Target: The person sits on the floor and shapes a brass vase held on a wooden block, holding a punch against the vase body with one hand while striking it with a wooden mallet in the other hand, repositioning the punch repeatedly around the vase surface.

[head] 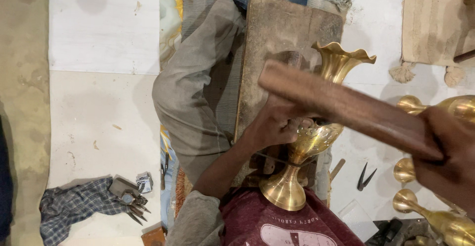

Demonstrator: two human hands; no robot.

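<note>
From the head cam I see my left hand [277, 124] pressed vs the bulb of a tall polished brass vase w/ a wavy flared rim [316, 142]; fingers curled tight at the vase body, poss. pinching a small tool there, but I can't tell for sure. The vase lies tilted across my lap, round foot toward my maroon printed shirt [277, 223], rim pointing away over a worn brown wooden board [282, 28]. My right hand [448, 152] is closed round the handle end of a long dark-brown wooden mallet [341, 107], which is blurred and sits above the vase, its far end just over the left hand.

My grey-trousered knee [193, 87] is bent up beside the board. Approx. 3 more brass vases [445, 221] lie at the right edge, near the right hand. Small black metal pincers [365, 176] rest on the pale floor betw. the held vase and those. Far left: a blue-grey checked cloth [74, 206] w/ a cluster of small pointed metal tools [132, 201] touching it.
</note>
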